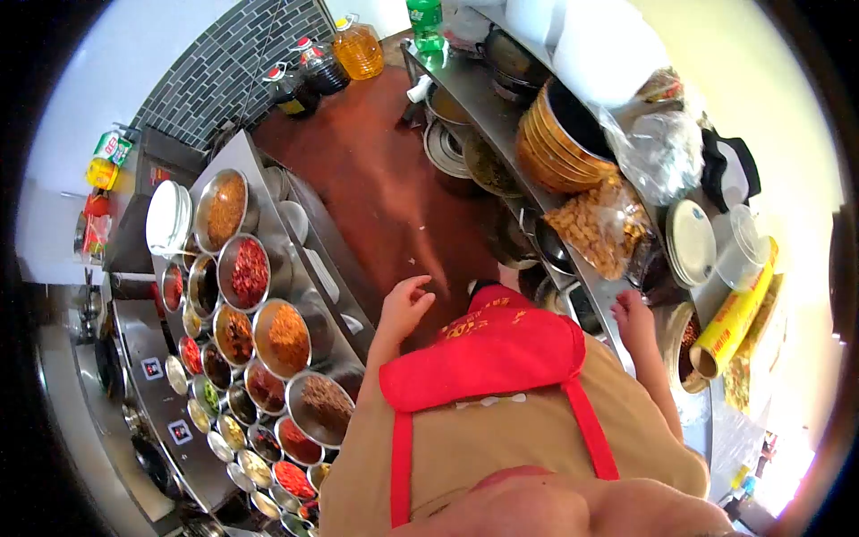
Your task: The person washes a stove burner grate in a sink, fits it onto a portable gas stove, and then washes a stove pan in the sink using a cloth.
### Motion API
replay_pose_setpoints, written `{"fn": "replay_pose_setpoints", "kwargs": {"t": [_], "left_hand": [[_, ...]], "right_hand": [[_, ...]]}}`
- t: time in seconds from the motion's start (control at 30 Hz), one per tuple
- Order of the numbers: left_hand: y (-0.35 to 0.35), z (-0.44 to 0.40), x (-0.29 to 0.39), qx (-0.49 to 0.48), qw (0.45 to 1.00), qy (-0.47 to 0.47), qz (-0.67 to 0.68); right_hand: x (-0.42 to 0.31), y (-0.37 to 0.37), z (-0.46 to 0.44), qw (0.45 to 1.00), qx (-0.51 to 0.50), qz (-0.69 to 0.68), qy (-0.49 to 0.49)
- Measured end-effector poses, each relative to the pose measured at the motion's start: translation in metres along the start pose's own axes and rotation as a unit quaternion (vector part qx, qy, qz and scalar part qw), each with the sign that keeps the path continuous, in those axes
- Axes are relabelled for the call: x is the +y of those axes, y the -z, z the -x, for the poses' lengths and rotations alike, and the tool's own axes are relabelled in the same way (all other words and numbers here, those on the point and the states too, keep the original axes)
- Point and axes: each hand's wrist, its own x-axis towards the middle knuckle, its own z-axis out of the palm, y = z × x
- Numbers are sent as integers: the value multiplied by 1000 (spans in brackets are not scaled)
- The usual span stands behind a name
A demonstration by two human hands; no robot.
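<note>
My left hand (409, 304) hangs in front of my body over the reddish floor, its fingers loosely bent and apart, holding nothing. To its left stand steel bowls of seasonings, among them a bowl of orange-red flakes (284, 340) and a bowl of brown powder (322, 407). On the other side, my right hand (633, 318) is raised beside the edge of the steel shelf (598, 285), with its fingers slightly curled and nothing visible in them. Nearest to it are a plastic bag of brown pieces (601, 228) and a dark bag. Whether it touches the shelf, I cannot tell.
A yellow roll box (738, 313), stacked lids (691, 242) and nested brown bowls (564, 139) crowd the right shelf. White plates (168, 217) are stacked at the left. Large jugs, including an oil jug (358, 49), stand at the far wall. The floor (358, 179) runs between both counters.
</note>
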Motion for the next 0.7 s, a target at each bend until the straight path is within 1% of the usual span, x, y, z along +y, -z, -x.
{"fn": "replay_pose_setpoints", "kwargs": {"t": [0.03,0.07,0.1,0.13,0.2,0.23,0.3,0.33,0.37,0.43,0.5,0.53,0.57,0.6,0.63,0.67,0.7], "left_hand": [[4,-15,-6,-4,1000,-10,-1],[15,-33,-8,-3,1000,-24,-3],[23,-51,-12,-8,1000,-14,-25],[34,-69,-17,-4,1000,-9,-18],[60,-102,-24,8,1000,8,-3],[72,-119,-32,27,999,17,-11],[103,-151,-41,69,995,75,14],[119,-164,-45,88,990,108,26],[137,-174,-40,104,987,119,43],[169,-196,-35,110,984,136,21],[199,-219,-44,125,981,148,25],[207,-230,-50,144,976,163,26],[223,-241,-49,149,972,182,17],[234,-255,-48,152,968,199,13],[242,-269,-54,175,970,158,48],[254,-282,-70,188,972,139,15],[267,-300,-73,179,963,201,35]], "right_hand": [[-12,-18,-32,994,-84,-54,-45],[-17,-46,-64,940,-165,-292,-62],[-64,-56,-90,885,-209,-396,-123],[-96,-73,-117,782,-249,-551,-151],[-137,-123,-181,647,-329,-670,-156],[-169,-136,-211,621,-385,-662,-167],[-247,-148,-264,567,-456,-667,-161],[-283,-152,-290,552,-485,-663,-143],[-321,-154,-310,529,-517,-660,-129],[-392,-152,-343,490,-575,-649,-87],[-464,-133,-365,451,-623,-637,-45],[-494,-124,-371,437,-642,-629,-48],[-525,-105,-372,422,-666,-615,-30],[-550,-83,-372,405,-692,-594,-66],[-569,-71,-370,399,-708,-581,-53],[-584,-62,-376,392,-734,-554,-14],[-592,-61,-390,389,-764,-507,89]]}}
